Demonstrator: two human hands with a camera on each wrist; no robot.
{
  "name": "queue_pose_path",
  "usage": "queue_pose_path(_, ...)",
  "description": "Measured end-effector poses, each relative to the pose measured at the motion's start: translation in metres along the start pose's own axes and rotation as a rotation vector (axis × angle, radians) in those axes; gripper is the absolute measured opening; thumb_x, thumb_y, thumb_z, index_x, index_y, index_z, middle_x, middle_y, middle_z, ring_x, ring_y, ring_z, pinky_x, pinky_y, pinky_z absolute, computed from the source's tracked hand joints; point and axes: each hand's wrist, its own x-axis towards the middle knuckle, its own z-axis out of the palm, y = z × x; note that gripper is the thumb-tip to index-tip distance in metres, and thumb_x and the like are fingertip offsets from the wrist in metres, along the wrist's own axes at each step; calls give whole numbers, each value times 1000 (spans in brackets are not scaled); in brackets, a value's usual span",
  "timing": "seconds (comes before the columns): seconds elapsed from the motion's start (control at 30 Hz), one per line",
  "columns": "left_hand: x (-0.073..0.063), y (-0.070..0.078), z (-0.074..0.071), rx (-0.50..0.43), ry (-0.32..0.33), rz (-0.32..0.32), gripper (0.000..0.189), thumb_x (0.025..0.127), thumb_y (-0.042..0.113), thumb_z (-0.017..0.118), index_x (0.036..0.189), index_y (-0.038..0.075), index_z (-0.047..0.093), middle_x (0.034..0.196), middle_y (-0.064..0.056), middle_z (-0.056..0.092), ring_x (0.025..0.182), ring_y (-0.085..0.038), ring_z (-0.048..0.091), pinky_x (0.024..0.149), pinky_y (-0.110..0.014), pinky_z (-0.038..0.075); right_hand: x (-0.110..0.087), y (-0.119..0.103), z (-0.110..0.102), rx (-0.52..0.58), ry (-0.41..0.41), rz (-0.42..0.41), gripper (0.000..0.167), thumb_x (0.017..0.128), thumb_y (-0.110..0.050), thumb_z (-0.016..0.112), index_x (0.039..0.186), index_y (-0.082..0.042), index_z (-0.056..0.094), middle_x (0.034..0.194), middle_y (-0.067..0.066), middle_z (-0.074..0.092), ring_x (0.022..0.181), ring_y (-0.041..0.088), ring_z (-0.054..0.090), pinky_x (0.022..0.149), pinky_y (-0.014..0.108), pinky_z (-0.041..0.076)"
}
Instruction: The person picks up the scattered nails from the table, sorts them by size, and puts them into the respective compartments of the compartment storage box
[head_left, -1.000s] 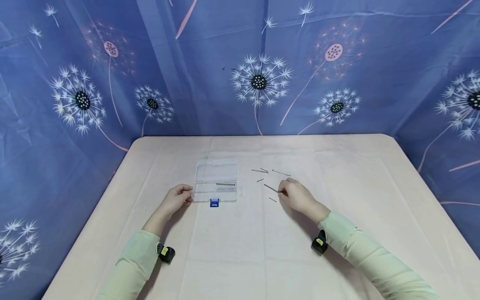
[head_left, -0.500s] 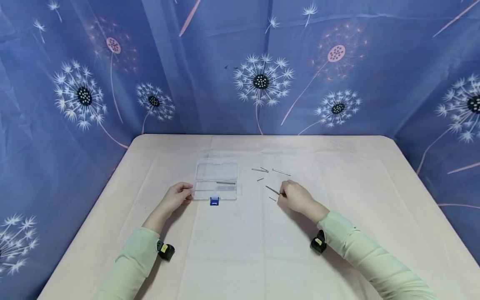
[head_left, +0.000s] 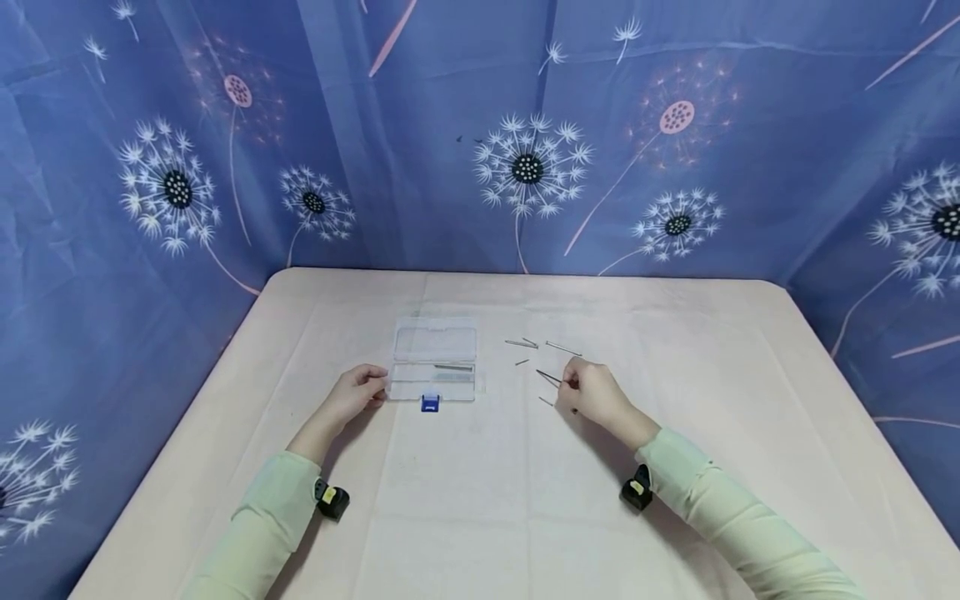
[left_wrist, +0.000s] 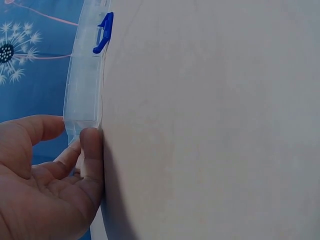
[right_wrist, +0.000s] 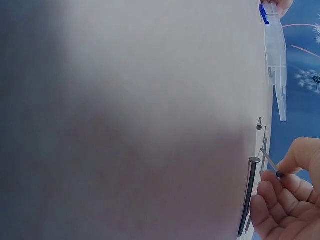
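Note:
A clear plastic box point(head_left: 431, 390) with a blue latch point(head_left: 430, 403) lies with its lid point(head_left: 435, 343) raised back. My left hand point(head_left: 358, 389) grips the box's left end; the left wrist view shows thumb and fingers on opposite sides of it. Inside the back compartment is a nail point(head_left: 453, 367). My right hand point(head_left: 600, 393) pinches a thin metal nail point(right_wrist: 270, 160) between thumb and fingertips, just above the table. Part of that nail is hidden by the fingers. Below them, a small nail point(head_left: 546, 401) lies on the cloth.
Several loose nails lie right of the box: two crossed ones point(head_left: 521, 342), a long one point(head_left: 564, 348) and a short one point(head_left: 522, 362). A pale cloth covers the table point(head_left: 450, 517). A blue dandelion-print curtain point(head_left: 420, 167) hangs along the back and sides.
The nail between my right fingers has shifted slightly right, and a dark V shape now shows at its tip. My left hand keeps its hold on the box. The head view has tilted a little.

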Motion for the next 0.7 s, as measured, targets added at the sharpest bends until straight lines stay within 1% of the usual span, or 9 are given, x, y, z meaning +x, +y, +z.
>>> queue_pose_path(0.2,-1,1,-1,14,-10,6,34,96,5,46,124,-15,47,97,-19,60,78,-9,56,71,-21,53,-1,0,-2,121,-18,75,4,81,2,57,85,2,56,69,7,63,52,12,59,46,19,46)
queue_pose_path(0.37,-1,-1,1,10,-6,2,34,96,5,46,123,-15,47,96,-19,60,77,-9,57,70,-22,53,-3,4,1,169,14,115,5,80,1,57,85,1,57,73,8,64,52,10,57,48,19,45)
queue_pose_path(0.47,-1,-1,3,10,4,-4,33,96,5,47,122,-14,48,94,-16,60,77,-9,56,71,-23,53,-4,6,2,176,43,122,4,80,0,59,84,1,58,74,9,65,57,10,57,52,20,45)
queue_pose_path(0.53,-1,-1,4,16,11,-5,32,96,6,47,122,-14,48,94,-16,59,78,-10,56,71,-24,53,-3,7,2,203,53,132,5,80,1,60,85,2,60,75,11,65,59,11,57,53,20,46)
queue_pose_path(0.6,-1,-1,4,26,17,-8,32,96,5,46,122,-13,49,95,-16,59,79,-11,56,72,-23,53,-2,6,1,250,52,150,6,81,1,60,86,3,62,75,11,65,58,12,58,53,20,47)
queue_pose_path(0.7,-1,0,3,30,17,-7,32,96,5,45,122,-13,48,96,-17,60,79,-11,56,72,-23,53,1,4,1,392,17,207,11,82,3,57,91,8,63,72,10,62,52,12,57,48,22,50)
